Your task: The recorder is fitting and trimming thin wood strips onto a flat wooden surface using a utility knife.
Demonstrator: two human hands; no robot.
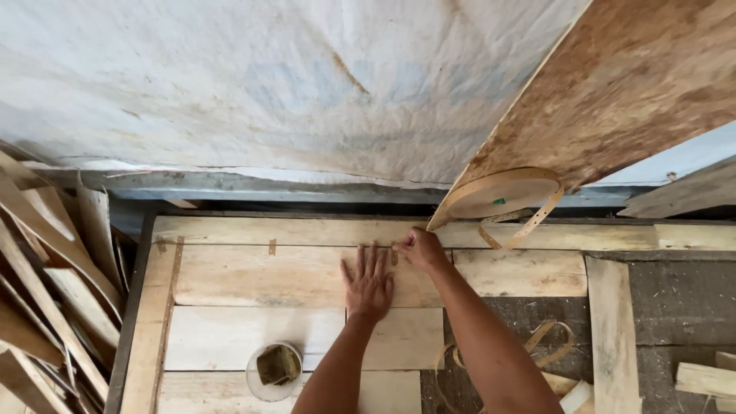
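Thin veneer sheets [307,276] under flat left hand [369,282].

Glass jar [274,372] near my left forearm, stacked wood offcuts [46,291] far to my left, leaning board [613,84] above my right hand

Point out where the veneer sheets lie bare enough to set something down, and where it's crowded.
Bare: sheets left of the left hand, up to the taped seam; sheet right of the right hand. Crowded: jar, tape loops, scrap pile.
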